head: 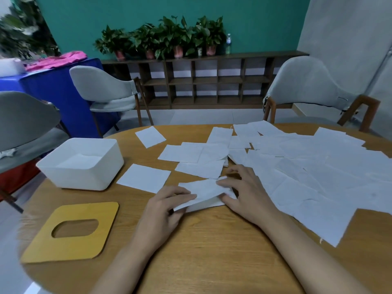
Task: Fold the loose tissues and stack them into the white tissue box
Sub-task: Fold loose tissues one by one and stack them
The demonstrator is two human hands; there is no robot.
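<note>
A white tissue lies half folded on the wooden table in front of me. My left hand pinches its left end between thumb and fingers. My right hand pinches its right end, fingers curled over the raised fold. The white tissue box stands open at the left, with white tissue lying flat on its bottom. Several folded tissues lie between the box and my hands. A wide spread of loose unfolded tissues covers the right side of the table.
A yellow lid with an oval slot lies flat near the table's left front edge. Grey chairs stand around the table, with a dark shelf carrying potted plants at the back wall.
</note>
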